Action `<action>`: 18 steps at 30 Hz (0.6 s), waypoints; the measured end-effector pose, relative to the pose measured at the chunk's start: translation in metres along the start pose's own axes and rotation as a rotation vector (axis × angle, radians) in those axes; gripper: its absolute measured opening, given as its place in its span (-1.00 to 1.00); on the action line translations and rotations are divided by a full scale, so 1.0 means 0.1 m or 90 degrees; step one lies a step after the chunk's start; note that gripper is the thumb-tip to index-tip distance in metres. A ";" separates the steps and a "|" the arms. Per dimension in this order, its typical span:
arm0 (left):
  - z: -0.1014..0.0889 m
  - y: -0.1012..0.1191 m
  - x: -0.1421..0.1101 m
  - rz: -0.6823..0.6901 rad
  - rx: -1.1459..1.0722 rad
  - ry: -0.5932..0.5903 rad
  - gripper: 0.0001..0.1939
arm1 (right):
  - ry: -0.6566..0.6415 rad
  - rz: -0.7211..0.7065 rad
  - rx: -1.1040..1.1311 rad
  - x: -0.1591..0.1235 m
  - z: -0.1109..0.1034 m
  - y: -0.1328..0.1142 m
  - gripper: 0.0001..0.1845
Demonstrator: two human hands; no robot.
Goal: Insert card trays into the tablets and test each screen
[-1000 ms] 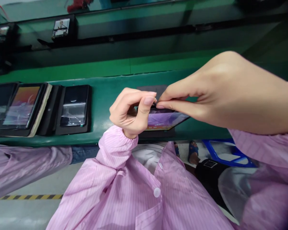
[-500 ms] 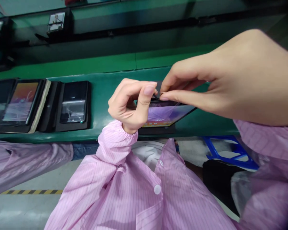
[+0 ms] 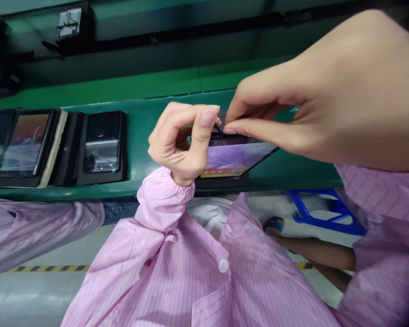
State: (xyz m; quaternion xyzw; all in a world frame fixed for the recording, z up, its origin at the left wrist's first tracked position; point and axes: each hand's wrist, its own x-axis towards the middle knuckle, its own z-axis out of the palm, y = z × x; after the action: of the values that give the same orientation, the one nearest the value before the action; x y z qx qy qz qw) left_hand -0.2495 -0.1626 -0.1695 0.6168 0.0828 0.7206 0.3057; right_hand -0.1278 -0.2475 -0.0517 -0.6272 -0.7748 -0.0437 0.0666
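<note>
Left hand: the left hand (image 3: 172,143) is curled above the top edge of the tablet, thumb and index fingers pressed together on a small dark strip (image 3: 218,129).

Right hand: the right hand (image 3: 286,109) reaches in from the right, and its thumb and index fingers are pinched on the same spot, just beside the left fingertips. The other fingers are curled in above the screen.

Tablet: the tablet (image 3: 236,159) has a lit purple screen and sits on a black tray (image 3: 221,182) on the green tabletop (image 3: 146,136). Its far edge lies under both hands.

Around: two more tablets in black cases lie to the left, the nearer one (image 3: 102,143) dark and the farther one (image 3: 25,145) lit. A pink striped sleeve (image 3: 37,236) lies beyond them, below the tabletop; whose it is cannot be told.

In the way: the left cuff (image 3: 163,190) lies just beside the tray's near corner.

Edges: the tray stands close to the tabletop's near edge, and below it are a blue frame (image 3: 327,213) and a foot in a blue sandal (image 3: 273,224).

Open room: bare green tabletop shows right of the tablet and between it and the nearer case.
</note>
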 end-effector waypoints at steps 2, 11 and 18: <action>0.00 0.03 0.01 -0.004 -0.001 0.003 -0.88 | 0.006 0.009 0.005 -0.02 0.00 -0.01 -0.52; -0.03 0.01 -0.07 -0.197 -0.005 -0.048 -0.73 | -0.008 0.024 -0.011 0.01 0.02 0.00 -0.49; -0.01 0.03 -0.04 -0.178 0.010 -0.040 -0.72 | -0.007 0.029 -0.039 -0.02 -0.02 -0.03 -0.47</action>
State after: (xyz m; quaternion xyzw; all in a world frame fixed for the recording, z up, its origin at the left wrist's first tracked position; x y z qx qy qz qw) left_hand -0.2511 -0.1673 -0.1714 0.6238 0.1641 0.6508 0.4006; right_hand -0.1303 -0.2505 -0.0502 -0.6464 -0.7592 -0.0620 0.0442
